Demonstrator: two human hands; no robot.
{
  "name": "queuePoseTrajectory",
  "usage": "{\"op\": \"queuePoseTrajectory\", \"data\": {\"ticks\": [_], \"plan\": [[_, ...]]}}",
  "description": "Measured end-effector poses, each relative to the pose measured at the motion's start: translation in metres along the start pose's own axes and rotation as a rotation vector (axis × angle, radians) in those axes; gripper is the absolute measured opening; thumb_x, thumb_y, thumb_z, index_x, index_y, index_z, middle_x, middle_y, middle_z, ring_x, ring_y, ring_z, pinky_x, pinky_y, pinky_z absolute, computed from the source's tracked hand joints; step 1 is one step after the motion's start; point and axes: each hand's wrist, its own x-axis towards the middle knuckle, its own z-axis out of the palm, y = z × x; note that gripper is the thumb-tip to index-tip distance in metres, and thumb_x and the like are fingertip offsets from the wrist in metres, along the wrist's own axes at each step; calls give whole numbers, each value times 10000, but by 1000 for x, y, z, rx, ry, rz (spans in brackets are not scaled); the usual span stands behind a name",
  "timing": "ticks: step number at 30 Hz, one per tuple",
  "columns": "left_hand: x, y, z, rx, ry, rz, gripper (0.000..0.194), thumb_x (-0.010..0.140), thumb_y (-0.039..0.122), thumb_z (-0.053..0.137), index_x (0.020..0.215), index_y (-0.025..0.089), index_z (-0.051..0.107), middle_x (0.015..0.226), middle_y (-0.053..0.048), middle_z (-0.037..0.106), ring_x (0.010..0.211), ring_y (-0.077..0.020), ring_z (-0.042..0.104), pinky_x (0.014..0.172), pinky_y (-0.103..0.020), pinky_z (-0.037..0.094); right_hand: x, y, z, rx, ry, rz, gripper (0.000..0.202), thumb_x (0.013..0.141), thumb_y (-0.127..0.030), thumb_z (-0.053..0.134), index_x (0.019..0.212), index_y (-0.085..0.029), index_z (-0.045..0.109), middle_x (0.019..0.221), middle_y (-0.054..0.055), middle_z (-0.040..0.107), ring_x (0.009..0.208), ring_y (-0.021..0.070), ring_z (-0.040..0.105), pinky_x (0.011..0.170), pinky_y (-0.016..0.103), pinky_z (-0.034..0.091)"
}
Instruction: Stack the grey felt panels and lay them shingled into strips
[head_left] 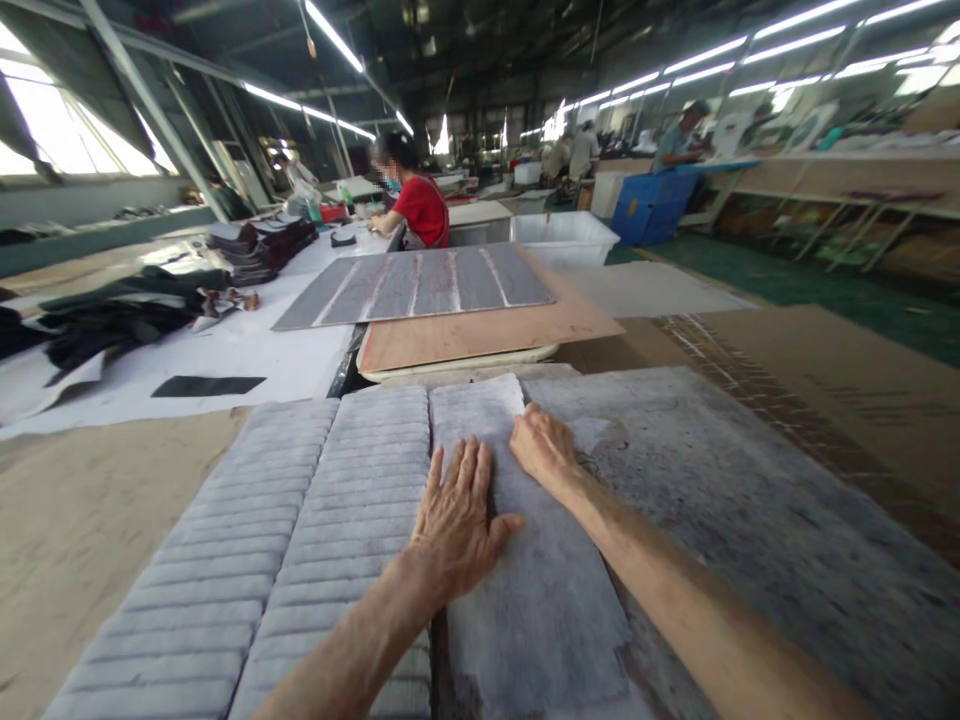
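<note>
A smooth pale grey fabric sheet (536,600) lies lengthwise in front of me on a stained grey board (720,500). My left hand (457,520) rests flat on its left side, fingers stretched forward and thumb out to the right. At the sheet's upper right edge, my right hand (544,445) is closed, its curled fingertips pinching the edge. Left of the sheet run two columns of narrow, padded-looking pale grey strips (375,470), stacked closely row after row. My left forearm crosses above the nearer column.
Ahead, a grey panel with whitish lines (420,285) lies on a tan board (480,335). A black strip (208,386) and dark material piles (127,315) occupy the white table at left. A person in red (424,205) sits beyond; cardboard (847,390) spreads at right.
</note>
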Motion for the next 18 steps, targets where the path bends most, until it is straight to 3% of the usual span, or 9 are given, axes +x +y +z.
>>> {"op": "queuePoseTrajectory", "data": {"ticks": [8,13,18], "plan": [[0,-12,1,-88,-98,54,782,820,625,175,1391,109,38,1445,-153,149,1333,-262,107,1070,-526,70,2,-1,3,1,-17,38,276,861,-330,491,1006,-101,547,894,55,599,778,141,589,712,327,491],[0,-12,1,-84,-100,53,770,823,614,210,1392,129,27,1447,-144,147,1333,-261,105,1067,-533,74,7,2,9,-5,-48,57,283,859,-340,492,1020,-112,543,931,57,593,801,146,584,723,338,488],[1,-10,-4,-149,-183,20,779,819,624,178,1390,113,37,1455,-140,68,1336,-254,43,1077,-489,100,13,3,9,-12,-86,62,294,854,-342,500,1038,-116,538,981,67,582,842,157,577,744,352,483]]}}
